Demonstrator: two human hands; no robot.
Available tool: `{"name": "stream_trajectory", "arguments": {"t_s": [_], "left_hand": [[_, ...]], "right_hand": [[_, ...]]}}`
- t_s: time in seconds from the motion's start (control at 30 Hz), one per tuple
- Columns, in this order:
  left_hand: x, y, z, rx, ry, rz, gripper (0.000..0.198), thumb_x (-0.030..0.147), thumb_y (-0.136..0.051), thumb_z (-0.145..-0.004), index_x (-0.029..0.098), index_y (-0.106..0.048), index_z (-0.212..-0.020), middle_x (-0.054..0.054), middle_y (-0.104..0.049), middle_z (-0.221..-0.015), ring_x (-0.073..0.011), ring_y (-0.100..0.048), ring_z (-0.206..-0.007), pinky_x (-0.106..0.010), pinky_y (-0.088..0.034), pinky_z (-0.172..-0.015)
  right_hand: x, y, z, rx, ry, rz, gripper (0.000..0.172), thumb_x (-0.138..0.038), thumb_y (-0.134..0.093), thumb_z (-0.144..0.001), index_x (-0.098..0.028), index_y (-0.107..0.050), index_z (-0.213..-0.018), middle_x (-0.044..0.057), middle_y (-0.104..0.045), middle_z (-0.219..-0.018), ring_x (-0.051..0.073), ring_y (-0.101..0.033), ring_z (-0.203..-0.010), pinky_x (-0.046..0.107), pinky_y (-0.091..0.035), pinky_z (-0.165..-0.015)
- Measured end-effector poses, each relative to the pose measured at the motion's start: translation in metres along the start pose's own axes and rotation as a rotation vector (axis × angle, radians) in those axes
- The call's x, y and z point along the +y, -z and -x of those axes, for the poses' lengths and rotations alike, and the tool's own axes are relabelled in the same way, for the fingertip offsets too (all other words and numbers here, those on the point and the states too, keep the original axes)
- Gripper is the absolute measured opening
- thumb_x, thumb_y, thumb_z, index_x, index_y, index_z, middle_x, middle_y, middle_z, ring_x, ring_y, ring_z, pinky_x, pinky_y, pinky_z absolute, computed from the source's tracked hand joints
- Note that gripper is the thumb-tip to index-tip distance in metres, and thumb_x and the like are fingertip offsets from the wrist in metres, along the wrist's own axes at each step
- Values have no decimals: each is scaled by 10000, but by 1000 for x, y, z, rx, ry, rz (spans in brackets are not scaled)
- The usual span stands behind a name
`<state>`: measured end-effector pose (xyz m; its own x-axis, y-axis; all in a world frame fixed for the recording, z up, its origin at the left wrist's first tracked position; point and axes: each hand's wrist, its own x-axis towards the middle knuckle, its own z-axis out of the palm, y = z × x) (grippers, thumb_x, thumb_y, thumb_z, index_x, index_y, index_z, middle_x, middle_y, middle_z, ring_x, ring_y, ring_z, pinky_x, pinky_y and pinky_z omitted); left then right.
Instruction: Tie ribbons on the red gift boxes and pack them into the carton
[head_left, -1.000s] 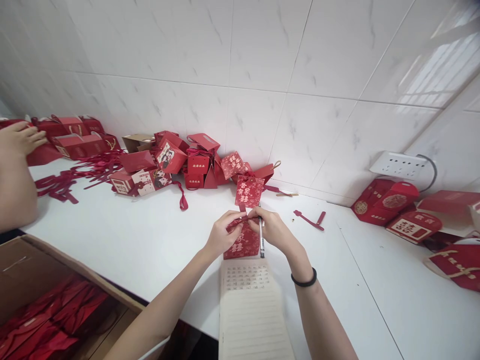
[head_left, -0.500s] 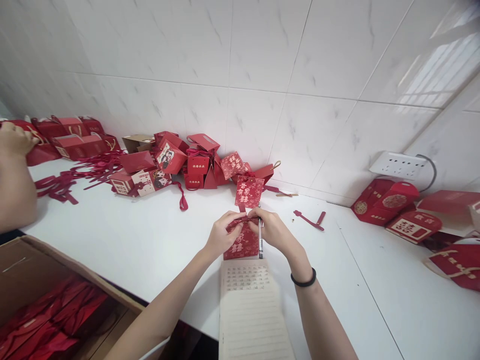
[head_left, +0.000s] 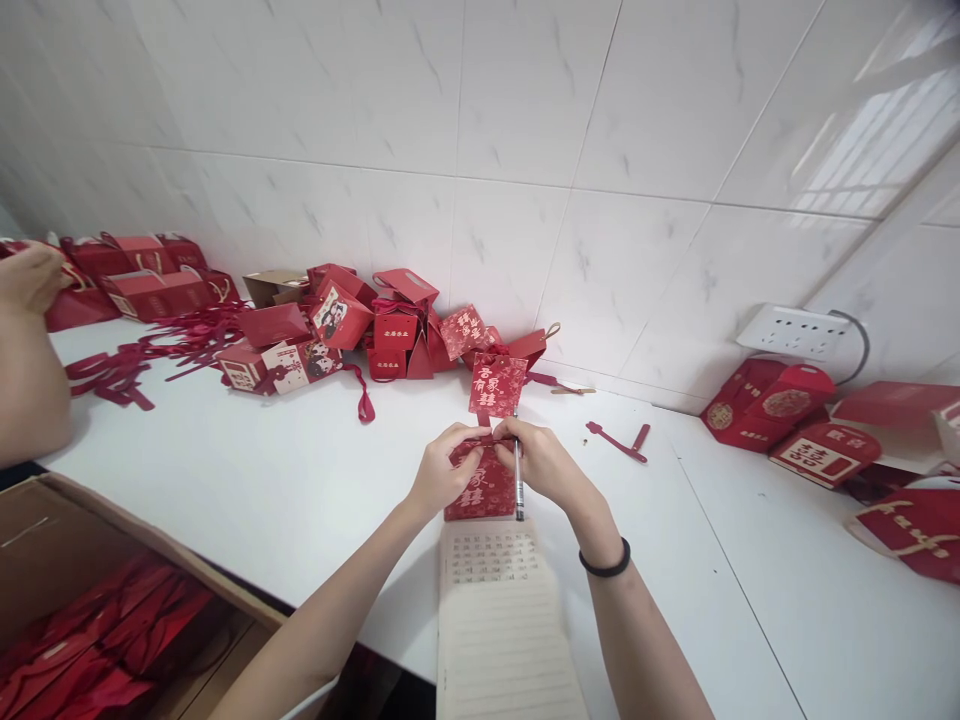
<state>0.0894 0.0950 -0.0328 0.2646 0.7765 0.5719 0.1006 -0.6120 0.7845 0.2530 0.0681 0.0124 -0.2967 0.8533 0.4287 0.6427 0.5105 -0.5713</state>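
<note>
A small red box (head_left: 480, 482) is pinched at its top by both hands, left hand (head_left: 439, 472) and right hand (head_left: 544, 463), fingers closed on it; a pen (head_left: 517, 485) is also gripped in the right. The box is held just above a lined notebook (head_left: 499, 620) at the near edge of the white desk (head_left: 262, 470). More red boxes (head_left: 337, 330) are piled along the far wall.

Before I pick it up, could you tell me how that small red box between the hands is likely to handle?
The small red box looks like folded thin card, so probably light and easily crushed. Both hands, left hand and right hand, pinch its top, suggesting floppy flaps. It is flat-sided, so unlikely to roll; the pen beside it might.
</note>
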Motion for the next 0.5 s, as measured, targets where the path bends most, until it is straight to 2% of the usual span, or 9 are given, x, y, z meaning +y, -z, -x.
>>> {"name": "stream_trajectory", "arguments": {"t_s": [0.5], "left_hand": [[0, 0, -1, 3, 54, -30, 229, 155, -498, -802, 189, -626, -989, -44, -659, -959, -156, -615, -921, -295, -477, -862]], "right_hand": [[-2, -3, 0, 10, -15, 52, 175, -44, -464, -743, -190, -541, -804, -3, -596, -704, 131, -513, -583, 237, -386, -578]]}}
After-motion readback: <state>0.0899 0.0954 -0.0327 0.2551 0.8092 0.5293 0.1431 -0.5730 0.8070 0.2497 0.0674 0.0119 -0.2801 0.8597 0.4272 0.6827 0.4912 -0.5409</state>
